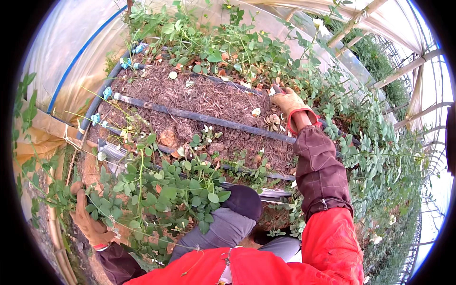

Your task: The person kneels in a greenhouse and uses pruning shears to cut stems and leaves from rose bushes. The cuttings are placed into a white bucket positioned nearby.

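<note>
My right hand [289, 101], in a tan work glove with a red cuff edge, reaches to the far side of a mulched bed [199, 96]. Its fingers are drawn together on a small pale petal-like piece [272, 91], beside the base of leafy rose bushes [245, 53]. Low at the left, my left hand [89, 219] wears a similar glove and is among green leafy stems [103, 205]. Leaves partly cover its fingers, so its grip is unclear. Fallen pale petals [256, 112] and a cluster of dry leaves [272, 121] lie on the mulch near my right hand.
Black drip pipes [199, 117] run along the bed from a header pipe [93, 103] with blue valves [107, 93]. Rose foliage [185, 192] crowds my knee [245, 201]. Plastic sheeting [78, 46] and wooden poles [356, 23] stand around. A string [149, 237] crosses before me.
</note>
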